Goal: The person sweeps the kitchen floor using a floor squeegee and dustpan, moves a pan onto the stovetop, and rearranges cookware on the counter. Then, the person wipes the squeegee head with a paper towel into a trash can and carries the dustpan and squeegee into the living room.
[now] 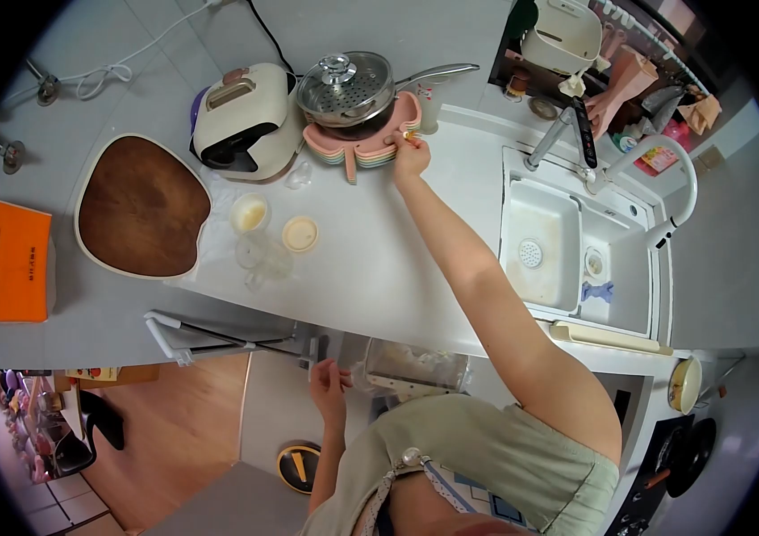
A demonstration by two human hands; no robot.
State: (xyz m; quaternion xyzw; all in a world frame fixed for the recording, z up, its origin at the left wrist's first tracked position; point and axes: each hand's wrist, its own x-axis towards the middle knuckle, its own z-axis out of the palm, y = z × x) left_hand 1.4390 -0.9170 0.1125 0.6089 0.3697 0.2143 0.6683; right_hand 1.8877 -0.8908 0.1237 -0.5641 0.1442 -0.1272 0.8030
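My right hand [412, 157] reaches to the back of the counter, its fingers pinched at the edge of a stack of leaf-shaped pastel plates [366, 147] with a pink one on top. A small orange-and-white thing [411, 135] shows at those fingertips, too small to name. On the stack sits a steel pan [344, 105] under a glass lid [345, 76]. Down in front of the counter edge, my left hand [329, 382] hangs with loosely bent fingers and nothing in it. It is nearest to an open drawer [415, 366] holding clear plastic bags.
A cream appliance [246, 121] stands left of the plates. Before it are a small cup [250, 213], a round lid [300, 234] and clear plastic pieces [265, 259]. A brown-topped board [143, 205] and orange bag [6, 261] lie left; a white sink [542, 290] is right.
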